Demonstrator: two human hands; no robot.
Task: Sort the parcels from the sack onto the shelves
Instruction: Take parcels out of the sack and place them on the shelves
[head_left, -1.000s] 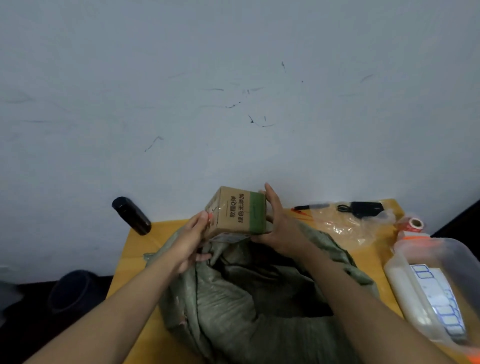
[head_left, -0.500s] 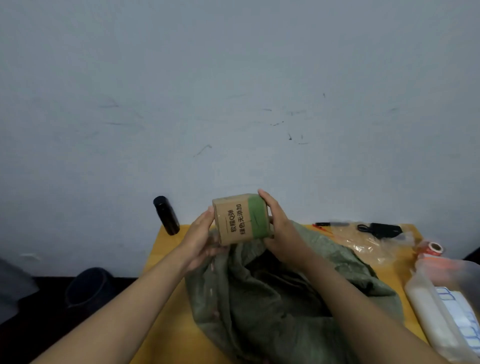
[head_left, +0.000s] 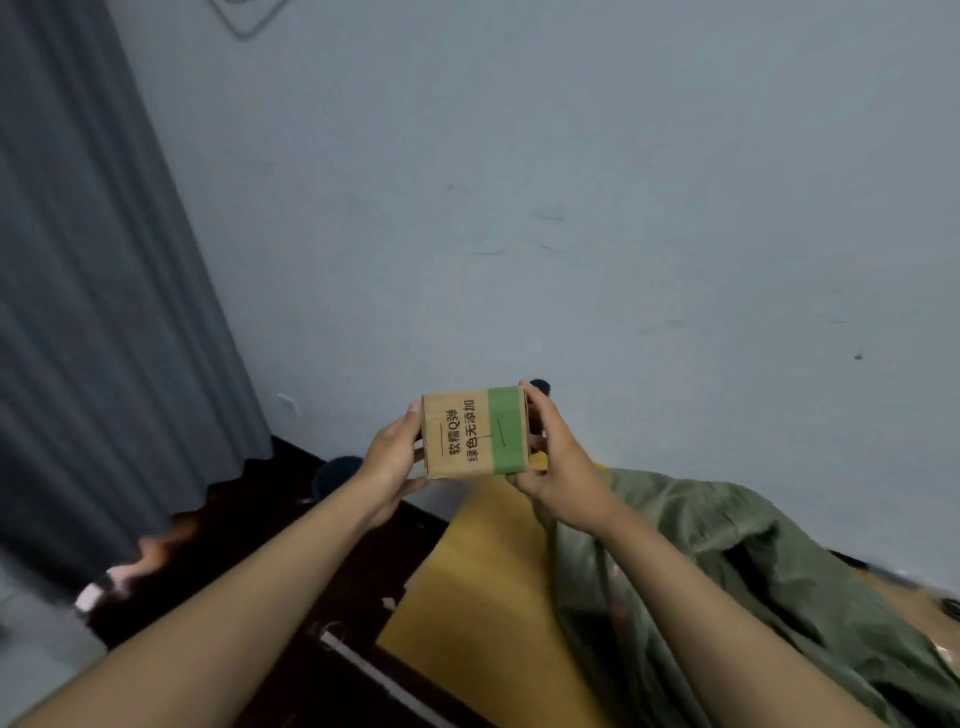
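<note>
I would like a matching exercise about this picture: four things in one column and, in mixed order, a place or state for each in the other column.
Things:
1. cardboard box
2. green sack
3. grey curtain
4. yellow table

Places or states:
A. hangs at the far left
B. lies crumpled on the table
C. held in the air between both hands
D. under the sack

Pairs: 1-C, 2-B, 3-A, 4-D

The box (head_left: 474, 435) sat up between both hands, left hand (head_left: 390, 467) on its left side, right hand (head_left: 557, 462) on its right. Below and right, the sack (head_left: 753, 571) lay on the table (head_left: 483, 561); a curtain (head_left: 93, 312) hung far left.
</note>
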